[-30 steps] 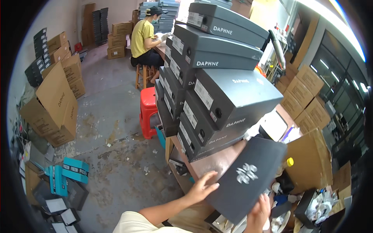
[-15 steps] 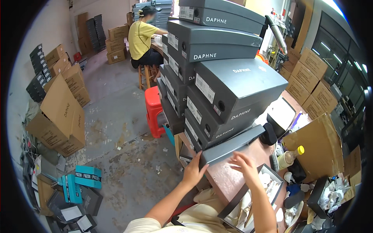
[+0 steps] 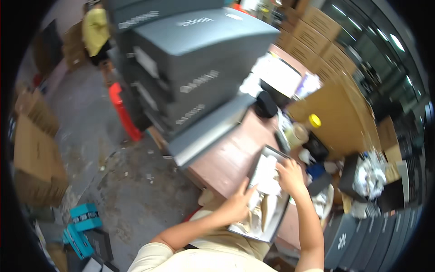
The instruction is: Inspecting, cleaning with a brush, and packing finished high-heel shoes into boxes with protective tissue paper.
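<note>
An open grey shoe box (image 3: 253,174) lies on the reddish-brown table (image 3: 229,158) in front of me, filled with white tissue paper (image 3: 267,181) and beige shoes (image 3: 263,213). My left hand (image 3: 238,204) rests on the box's near left edge, fingers touching the paper. My right hand (image 3: 290,176) presses on the paper at the box's far right side. A grey box lid (image 3: 206,133) leans under a tall stack of dark grey shoe boxes (image 3: 190,63) to the left.
Brown cartons (image 3: 331,104) line the right side, with a yellow-capped container (image 3: 314,120) and clutter beside them. A red plastic stool (image 3: 122,109) stands on the concrete floor. Teal boxes (image 3: 81,224) lie lower left. A person in a yellow top (image 3: 95,29) sits far back.
Both hands left the grey lid tucked under the stack and came down onto the open shoe box. The view swung right and downward, blurring the scene.
</note>
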A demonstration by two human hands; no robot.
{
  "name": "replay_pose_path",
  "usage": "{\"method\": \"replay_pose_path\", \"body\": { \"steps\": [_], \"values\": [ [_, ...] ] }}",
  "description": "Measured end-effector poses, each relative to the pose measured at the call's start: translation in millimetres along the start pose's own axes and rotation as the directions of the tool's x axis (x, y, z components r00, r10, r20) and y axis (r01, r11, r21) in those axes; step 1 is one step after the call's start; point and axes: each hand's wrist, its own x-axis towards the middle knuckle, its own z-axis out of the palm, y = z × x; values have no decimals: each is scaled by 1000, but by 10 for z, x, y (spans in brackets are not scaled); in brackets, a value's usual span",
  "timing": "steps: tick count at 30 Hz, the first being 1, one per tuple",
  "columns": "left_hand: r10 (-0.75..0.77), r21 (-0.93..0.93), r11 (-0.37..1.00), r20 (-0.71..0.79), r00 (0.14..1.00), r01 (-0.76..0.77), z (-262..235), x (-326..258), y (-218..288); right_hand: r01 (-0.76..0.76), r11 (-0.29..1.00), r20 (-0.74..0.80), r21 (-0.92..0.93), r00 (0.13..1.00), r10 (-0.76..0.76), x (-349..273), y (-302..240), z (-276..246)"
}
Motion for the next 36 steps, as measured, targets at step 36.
{"method": "replay_pose_path", "body": {
  "steps": [36],
  "values": [
    [310, 520, 786, 137, 941, -335, -742, 1418, -113, -150, 976, -387, 159, 900, 201, -802, 299, -1439]
  ]
}}
